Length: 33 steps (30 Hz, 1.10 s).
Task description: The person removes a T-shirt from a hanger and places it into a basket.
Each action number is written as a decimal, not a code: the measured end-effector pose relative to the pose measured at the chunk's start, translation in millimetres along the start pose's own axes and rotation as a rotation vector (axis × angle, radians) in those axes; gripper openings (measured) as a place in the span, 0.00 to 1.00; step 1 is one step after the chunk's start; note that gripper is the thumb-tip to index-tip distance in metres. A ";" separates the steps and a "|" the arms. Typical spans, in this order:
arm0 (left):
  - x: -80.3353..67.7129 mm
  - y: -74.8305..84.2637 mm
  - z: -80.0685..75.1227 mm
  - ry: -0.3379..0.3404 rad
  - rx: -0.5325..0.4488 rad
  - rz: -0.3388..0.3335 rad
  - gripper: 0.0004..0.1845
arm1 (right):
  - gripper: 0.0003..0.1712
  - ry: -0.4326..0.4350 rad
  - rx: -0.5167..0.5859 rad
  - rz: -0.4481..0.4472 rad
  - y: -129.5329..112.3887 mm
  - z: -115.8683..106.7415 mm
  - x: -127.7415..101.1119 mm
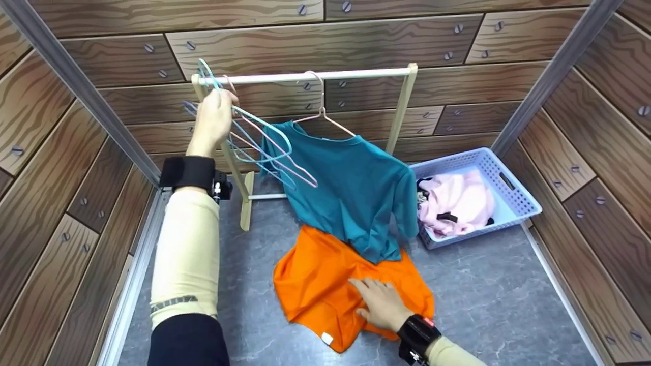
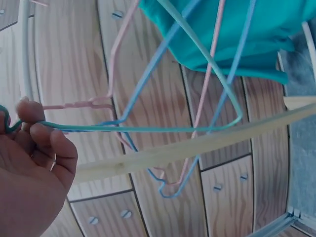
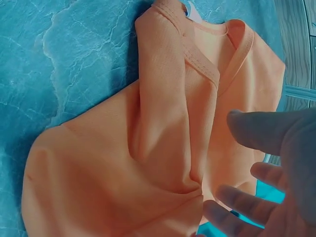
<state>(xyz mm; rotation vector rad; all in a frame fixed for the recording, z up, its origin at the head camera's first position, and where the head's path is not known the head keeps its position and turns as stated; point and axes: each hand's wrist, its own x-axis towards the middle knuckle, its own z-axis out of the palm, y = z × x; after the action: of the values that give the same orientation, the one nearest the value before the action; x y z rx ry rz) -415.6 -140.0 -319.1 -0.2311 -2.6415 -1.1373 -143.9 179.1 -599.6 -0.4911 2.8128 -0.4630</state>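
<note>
Up at the left end of the rail, my left hand (image 1: 211, 119) pinches a pale green hanger (image 2: 148, 129) near its hook. A pink hanger (image 2: 115, 54) and a blue hanger (image 2: 148, 74) hang close behind it. Low over the floor, my right hand (image 1: 380, 303) has its fingers spread and relaxed over an orange shirt (image 1: 325, 269). This shirt lies loosely folded, its neckline and white label toward me. A teal shirt (image 1: 341, 178) hangs from another pink hanger (image 1: 323, 96) at mid-rail, its hem overlapping the orange shirt in the head view.
The hangers share a rack with a white rail (image 1: 366, 74) and wooden legs (image 1: 402, 109). To the right, a pale blue basket (image 1: 529, 206) holds pink clothing (image 1: 460, 198) and some dark pieces. Wood-patterned walls (image 1: 325, 46) enclose the grey floor (image 1: 488, 295).
</note>
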 end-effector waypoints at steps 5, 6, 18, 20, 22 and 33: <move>-3.3 0.7 -12.4 -0.004 0.007 0.010 0.23 | 0.37 -0.009 0.003 -0.007 -1.5 3.6 -2.6; -3.9 0.1 -14.5 -0.009 0.009 0.004 0.23 | 0.37 -0.011 0.002 -0.010 -1.9 4.4 -3.0; -19.7 -27.8 -11.4 -0.056 0.013 -0.146 0.25 | 0.33 0.086 -0.028 -0.063 -6.5 0.8 -1.0; -23.3 -31.4 -9.5 -0.046 0.006 -0.154 0.25 | 0.34 0.086 -0.020 -0.052 -5.9 -1.3 0.4; -27.5 -35.5 -8.1 -0.038 -0.010 -0.141 0.25 | 0.34 0.097 -0.018 -0.047 -5.2 -2.7 1.3; -88.9 -86.0 31.3 -0.173 0.075 -0.046 0.18 | 0.40 0.120 0.009 -0.003 0.1 -14.3 8.0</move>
<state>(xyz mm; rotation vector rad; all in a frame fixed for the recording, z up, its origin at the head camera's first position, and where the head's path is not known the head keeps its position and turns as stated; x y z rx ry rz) -357.1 -179.7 -425.2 -0.2668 -2.8481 -1.0742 -155.4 180.0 -588.0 -0.4813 2.9228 -0.5227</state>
